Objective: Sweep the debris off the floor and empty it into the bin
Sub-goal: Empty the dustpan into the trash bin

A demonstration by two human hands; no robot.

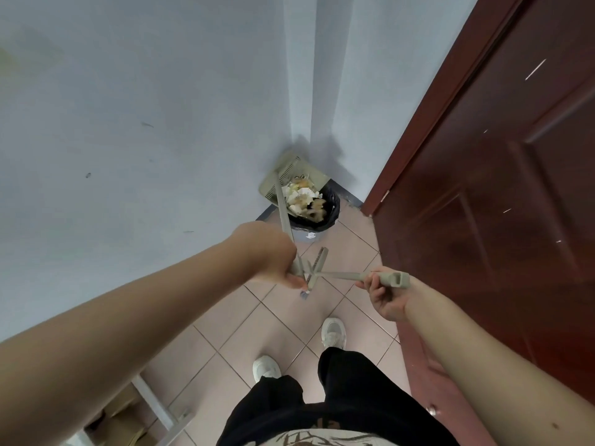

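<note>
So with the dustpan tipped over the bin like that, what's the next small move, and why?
Probably the left hand should tilt the dustpan a little steeper. Paper scraps are sliding from its lip into the black-lined bin, yet some sit on the pan. The right hand holds the broom handle aside.

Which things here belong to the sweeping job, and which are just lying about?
Job:
- dustpan, tipped over the bin
- debris
- broom
- left hand and right hand

Lying about:
- door
- cardboard box
</note>
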